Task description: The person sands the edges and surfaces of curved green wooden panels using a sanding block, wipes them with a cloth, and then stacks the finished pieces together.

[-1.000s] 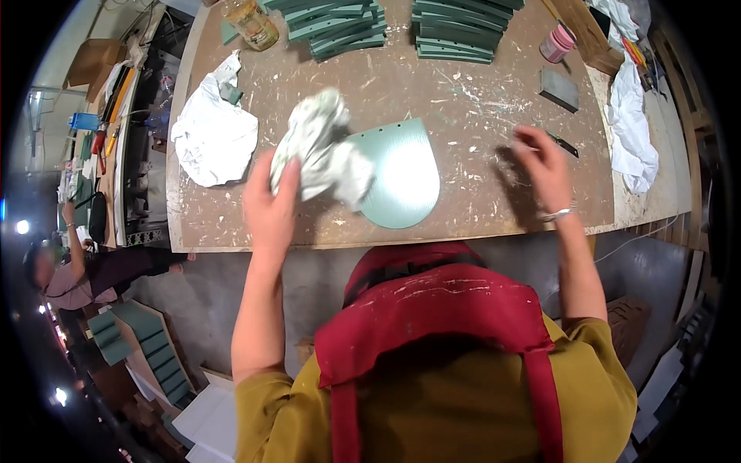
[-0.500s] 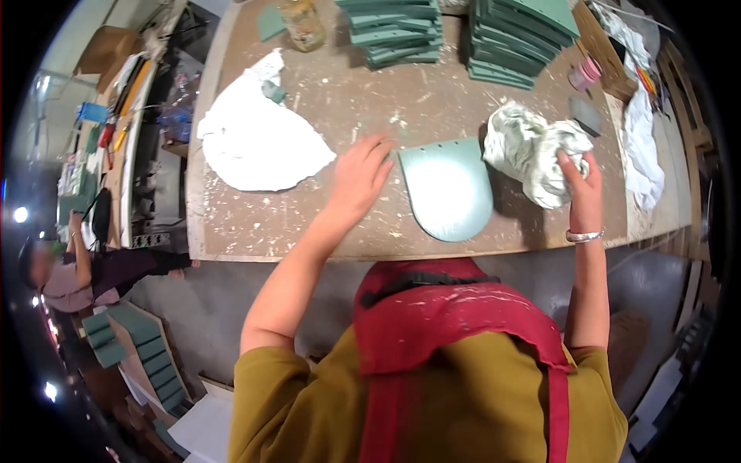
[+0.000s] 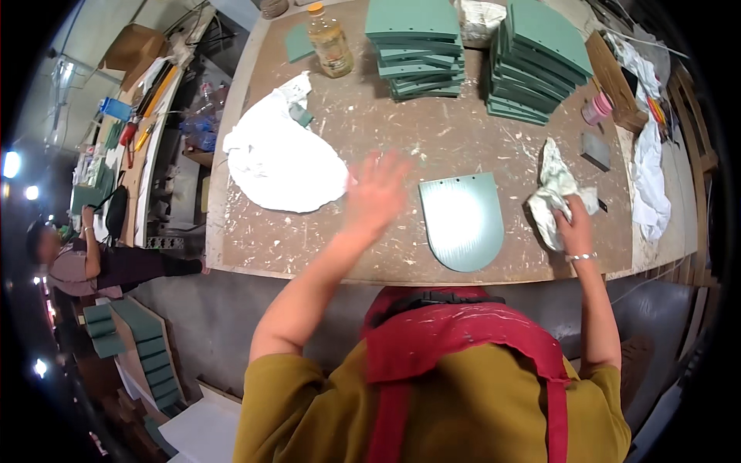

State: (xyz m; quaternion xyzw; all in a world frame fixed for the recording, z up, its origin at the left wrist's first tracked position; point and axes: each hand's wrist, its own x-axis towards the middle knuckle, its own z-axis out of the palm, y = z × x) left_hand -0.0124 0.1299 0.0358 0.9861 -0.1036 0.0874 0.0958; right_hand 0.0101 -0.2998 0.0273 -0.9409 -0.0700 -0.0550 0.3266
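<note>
A pale green panel (image 3: 463, 224), rounded at its near end and with small holes along its straight far edge, lies flat on the worktable (image 3: 370, 131). My right hand (image 3: 575, 228) grips a crumpled, stained white rag (image 3: 557, 181) to the right of the panel. To the panel's left, my left hand (image 3: 377, 193) hovers or rests with fingers spread, smeared by motion and holding nothing. Just beyond its wrist side, a large white cloth (image 3: 285, 158) lies bunched on the table, with a small green piece (image 3: 301, 116) partly beneath it.
Two stacks of green panels, a left stack (image 3: 417, 54) and a right stack (image 3: 536, 62), stand at the far side. A glass bottle (image 3: 330, 42) is left of them. Toward the right are a pink jar (image 3: 597, 108) and a grey block (image 3: 595, 151). Another person (image 3: 85, 258) is far left.
My right hand has drawn the rag away from the panel, nearer the table's front, and the rag is more spread out. My left hand's fingers have spread. The whole view has shifted.
</note>
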